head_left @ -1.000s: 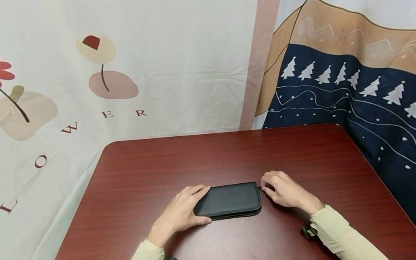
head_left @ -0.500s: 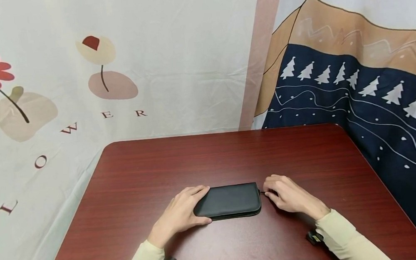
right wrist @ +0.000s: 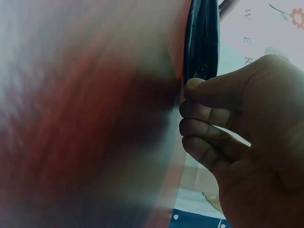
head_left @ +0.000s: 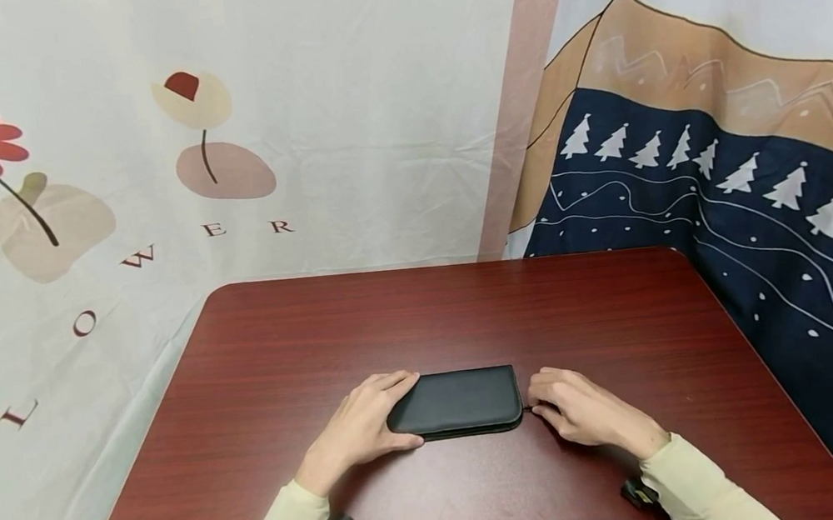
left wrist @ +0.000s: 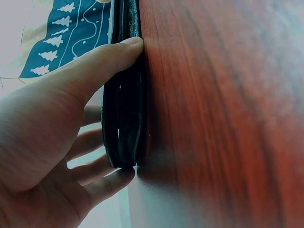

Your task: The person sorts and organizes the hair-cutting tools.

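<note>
A black zip-around wallet (head_left: 455,404) lies flat on the table. My left hand (head_left: 360,423) grips its left end, thumb along the near edge and fingers at the far side. In the left wrist view, that thumb (left wrist: 107,61) presses the wallet's side (left wrist: 124,109), where a zip line runs. At the near right corner, my right hand (head_left: 585,411) pinches a small dark zipper pull (head_left: 527,408) between thumb and forefinger. The right wrist view has these fingertips (right wrist: 192,90) right at the wallet's end (right wrist: 202,42), mostly covering the pull; the other fingers are curled.
The dark red wooden table (head_left: 407,319) has rounded far corners. Behind it hang a pale flower-print cloth (head_left: 372,113) and a navy cloth (head_left: 628,189) with white trees. A small black device sits under each sleeve cuff.
My right hand has moved toward me along the wallet's right end with the zipper pull, from the far corner to the near one. The left hand and wallet have stayed in place.
</note>
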The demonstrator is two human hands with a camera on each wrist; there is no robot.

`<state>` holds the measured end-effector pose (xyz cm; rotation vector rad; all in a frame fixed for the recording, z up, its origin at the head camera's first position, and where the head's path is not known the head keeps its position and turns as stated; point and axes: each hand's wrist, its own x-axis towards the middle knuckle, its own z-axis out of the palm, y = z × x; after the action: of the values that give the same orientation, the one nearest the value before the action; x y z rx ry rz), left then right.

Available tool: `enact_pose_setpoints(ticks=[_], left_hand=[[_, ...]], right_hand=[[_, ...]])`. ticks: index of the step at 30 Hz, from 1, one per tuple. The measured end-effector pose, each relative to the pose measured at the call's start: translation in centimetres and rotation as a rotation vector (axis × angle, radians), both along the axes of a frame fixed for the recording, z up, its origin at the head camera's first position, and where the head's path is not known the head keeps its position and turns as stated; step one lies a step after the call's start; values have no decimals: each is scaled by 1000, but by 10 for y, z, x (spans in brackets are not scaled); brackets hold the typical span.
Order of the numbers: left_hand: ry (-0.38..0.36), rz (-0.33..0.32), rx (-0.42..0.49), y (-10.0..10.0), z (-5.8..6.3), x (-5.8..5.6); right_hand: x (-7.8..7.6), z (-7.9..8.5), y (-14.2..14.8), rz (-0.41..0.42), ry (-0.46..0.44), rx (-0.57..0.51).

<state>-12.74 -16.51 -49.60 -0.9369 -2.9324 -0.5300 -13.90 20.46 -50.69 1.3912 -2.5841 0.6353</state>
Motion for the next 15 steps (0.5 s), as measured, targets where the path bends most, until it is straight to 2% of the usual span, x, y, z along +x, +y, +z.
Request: enact_pose_setpoints(ticks=[7,15], left_hand=[[5,-4,10,-1,-1,0],[0,-8,10,0,0,1]], right_hand=[[11,2,-6,30,-5,-13],[25,2,-18,23,78,-11]])
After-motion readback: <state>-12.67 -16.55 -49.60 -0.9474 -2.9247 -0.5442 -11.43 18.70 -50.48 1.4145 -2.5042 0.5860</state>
